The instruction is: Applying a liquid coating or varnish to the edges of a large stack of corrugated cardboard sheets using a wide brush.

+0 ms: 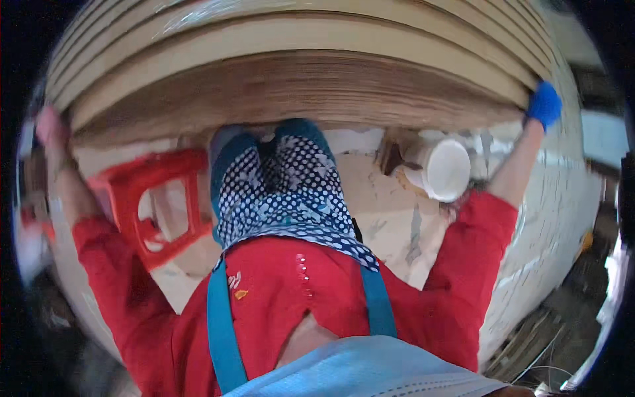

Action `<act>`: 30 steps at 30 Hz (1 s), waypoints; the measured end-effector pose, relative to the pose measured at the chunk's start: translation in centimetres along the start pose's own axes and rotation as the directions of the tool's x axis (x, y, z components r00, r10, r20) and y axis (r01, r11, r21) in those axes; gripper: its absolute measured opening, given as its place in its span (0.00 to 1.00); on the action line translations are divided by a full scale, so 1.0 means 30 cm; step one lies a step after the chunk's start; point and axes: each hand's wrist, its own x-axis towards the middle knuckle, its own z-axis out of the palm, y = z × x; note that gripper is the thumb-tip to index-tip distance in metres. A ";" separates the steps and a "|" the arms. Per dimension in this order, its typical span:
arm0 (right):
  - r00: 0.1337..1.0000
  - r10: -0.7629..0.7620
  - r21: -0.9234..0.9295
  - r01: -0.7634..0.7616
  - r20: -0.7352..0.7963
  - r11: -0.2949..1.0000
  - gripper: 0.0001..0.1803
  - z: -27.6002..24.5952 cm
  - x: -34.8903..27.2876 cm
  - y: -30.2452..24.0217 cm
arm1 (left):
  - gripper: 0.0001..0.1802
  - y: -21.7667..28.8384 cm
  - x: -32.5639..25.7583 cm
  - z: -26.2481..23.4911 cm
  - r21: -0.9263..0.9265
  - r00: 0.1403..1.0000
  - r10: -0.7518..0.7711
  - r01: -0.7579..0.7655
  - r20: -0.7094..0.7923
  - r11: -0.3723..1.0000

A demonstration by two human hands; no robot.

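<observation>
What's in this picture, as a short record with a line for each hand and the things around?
left hand: at the left end of the layered boards; grip too blurred to tell
right hand: blue-gloved, at the right end; grip unclear
left side: red plastic stool
right side: white round container
clothing: red top, polka-dot apron

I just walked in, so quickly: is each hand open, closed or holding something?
Left hand: blurred, at the left end of stacked boards; grip unclear.
Right hand: blue-covered, at their right end; open or closed cannot be told.
</observation>
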 end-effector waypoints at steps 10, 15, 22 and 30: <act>0.993 0.113 0.064 -0.116 0.040 0.991 0.11 0.163 -0.022 0.029 | 0.34 -0.063 -0.068 -0.224 0.040 0.931 -0.364 0.363 0.009 0.931; 0.969 0.233 0.213 -0.244 0.075 0.946 0.19 0.147 -0.056 0.066 | 0.25 0.320 -0.221 -0.460 -0.932 0.336 -0.940 0.317 -0.060 0.173; 0.997 0.065 0.059 -0.067 0.030 0.996 0.19 0.115 -0.051 0.102 | 0.21 0.333 -0.196 -0.535 -0.657 0.488 -0.867 0.622 -0.100 0.426; 0.834 0.292 0.075 -0.292 -0.468 0.953 0.29 -0.014 -0.051 0.129 | 0.32 0.121 -0.019 -0.258 -0.724 0.784 -0.613 0.479 0.097 0.497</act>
